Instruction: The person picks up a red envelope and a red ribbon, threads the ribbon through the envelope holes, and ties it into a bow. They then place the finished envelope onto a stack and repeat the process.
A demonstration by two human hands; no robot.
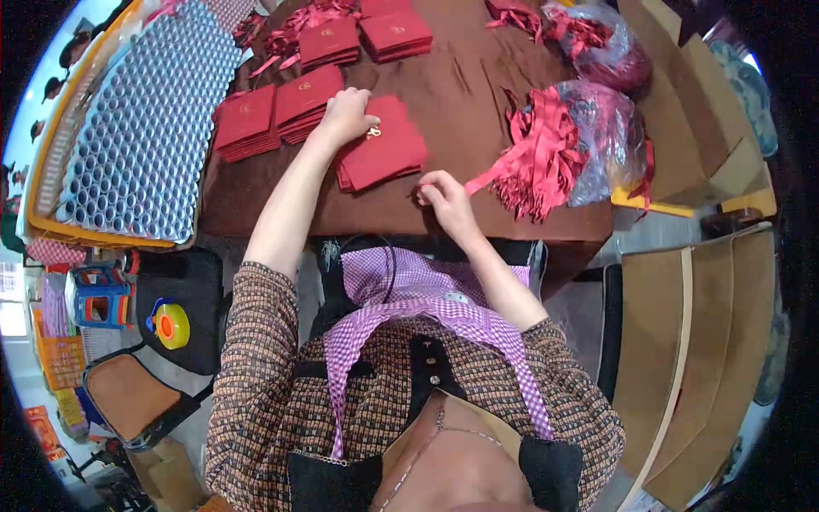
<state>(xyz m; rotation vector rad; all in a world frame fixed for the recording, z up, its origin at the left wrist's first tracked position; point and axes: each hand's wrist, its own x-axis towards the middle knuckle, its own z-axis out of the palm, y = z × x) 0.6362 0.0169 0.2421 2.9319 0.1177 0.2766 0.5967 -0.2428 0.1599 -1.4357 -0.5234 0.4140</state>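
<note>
My left hand [348, 117] rests on the upper left corner of a stack of red pouches [384, 154], its thumb and fingers apart. A gold emblem shows on the top pouch beside the thumb. Just right of the stack's lower corner, my right hand [447, 205] is closed, thumb and fingertips together over the table. Something small and reddish shows at those fingertips; I cannot make it out. A red ribbon [503, 166] stretches from a ribbon pile [546, 141] up to the right hand; whether it passes into the fingers is hidden.
More red pouch stacks [247, 124] stand left and at the back of the brown-covered table [461, 64]. Clear plastic bags [610, 128] with ribbons lie at right. A yellow-edged crate [128, 154] of blue-white tubes borders the left; cardboard boxes [695, 341] stand at right.
</note>
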